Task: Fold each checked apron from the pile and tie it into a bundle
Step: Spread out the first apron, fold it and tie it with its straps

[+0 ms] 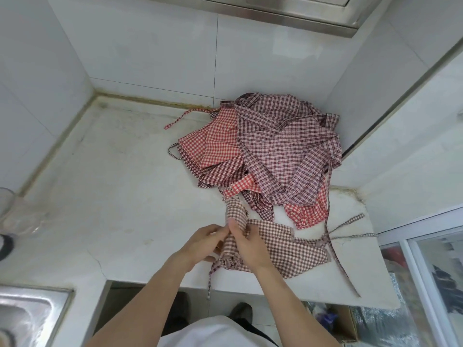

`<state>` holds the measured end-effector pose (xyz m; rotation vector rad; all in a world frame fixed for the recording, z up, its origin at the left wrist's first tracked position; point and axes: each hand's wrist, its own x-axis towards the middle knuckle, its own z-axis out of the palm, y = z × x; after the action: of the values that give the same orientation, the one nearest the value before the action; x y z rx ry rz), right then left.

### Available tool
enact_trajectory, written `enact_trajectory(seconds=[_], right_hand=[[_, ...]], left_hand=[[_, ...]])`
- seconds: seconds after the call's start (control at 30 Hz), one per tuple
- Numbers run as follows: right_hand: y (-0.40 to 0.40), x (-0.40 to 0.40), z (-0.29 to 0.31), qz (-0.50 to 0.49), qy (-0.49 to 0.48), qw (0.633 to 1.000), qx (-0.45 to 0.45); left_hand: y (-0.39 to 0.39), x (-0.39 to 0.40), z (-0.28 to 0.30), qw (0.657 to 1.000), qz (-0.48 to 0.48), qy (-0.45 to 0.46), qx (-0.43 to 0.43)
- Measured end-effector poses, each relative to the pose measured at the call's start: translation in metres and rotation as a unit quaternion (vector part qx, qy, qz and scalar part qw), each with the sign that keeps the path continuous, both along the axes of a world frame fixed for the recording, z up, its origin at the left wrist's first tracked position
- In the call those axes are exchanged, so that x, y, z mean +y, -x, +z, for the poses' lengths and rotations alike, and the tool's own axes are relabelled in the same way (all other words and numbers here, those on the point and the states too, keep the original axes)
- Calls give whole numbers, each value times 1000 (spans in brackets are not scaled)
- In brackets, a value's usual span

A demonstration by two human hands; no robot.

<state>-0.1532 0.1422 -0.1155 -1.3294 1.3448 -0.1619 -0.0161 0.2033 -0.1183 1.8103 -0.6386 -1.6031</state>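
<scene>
You stand at a white stone counter (120,196) set into a tiled corner, looking down at your two bare hands near its front edge. Between them lies a brown-checked apron (283,249), partly folded into a long band. Its long axis runs from the front edge, just left of centre, out toward the right edge, tilting slightly away from you. The left end is rolled into a tight tube that stands up and points toward the back wall.

Your left hand (200,244) has its fingers curled, pinching the cloth at the base of that tube. Your right hand (246,246) lies over the band with its fingers curled round the cloth, thumb pressed up against the tube. The two hands touch.

One tie (210,279) hangs off the front edge below your left hand. More ties (350,229) trail from the band's far end toward the counter's right edge.

The pile (270,149) of red and maroon checked aprons sits in the back right corner, just beyond the apron you hold, with one strap reaching left along the back edge.

A steel sink (27,314) is at the front left. A clear glass (15,214) stands at the left edge.

No readable writing or labels show on any of it.
</scene>
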Motion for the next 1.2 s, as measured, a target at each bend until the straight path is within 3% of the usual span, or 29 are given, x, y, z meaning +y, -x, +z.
enact_trajectory(seconds=[0.1, 0.17, 0.3, 0.5, 0.67, 0.77, 0.83, 1.03, 1.13, 1.2], right_hand=[[6, -8, 0, -77, -114, 987, -79], [14, -10, -6, -88, -80, 991, -53], [35, -17, -19, -36, 83, 993, 77], [72, -20, -31, -74, -22, 995, 70], [65, -18, -27, -202, -140, 968, -41], [64, -14, -25, -271, -236, 922, -145], [62, -11, -23, -270, -245, 913, -181], [56, -17, -9, -260, -182, 933, -167], [53, -18, 5, -173, -23, 982, -64], [52, -18, 3, -81, 126, 986, 69]], left_hand=[[2, -1, -6, 999, 43, -20, 12], [8, 1, -17, 998, 33, -39, -21], [14, 3, -28, 998, 33, -48, 20], [11, -2, -29, 995, -13, -45, -86], [31, -8, -25, 998, -43, -51, 22], [41, -11, -18, 992, 5, -60, 109], [42, -13, -8, 981, 41, -60, 181], [36, -17, 1, 959, 111, -26, 260], [40, -18, 3, 957, 152, 0, 246], [43, -19, 7, 970, 142, 30, 194]])
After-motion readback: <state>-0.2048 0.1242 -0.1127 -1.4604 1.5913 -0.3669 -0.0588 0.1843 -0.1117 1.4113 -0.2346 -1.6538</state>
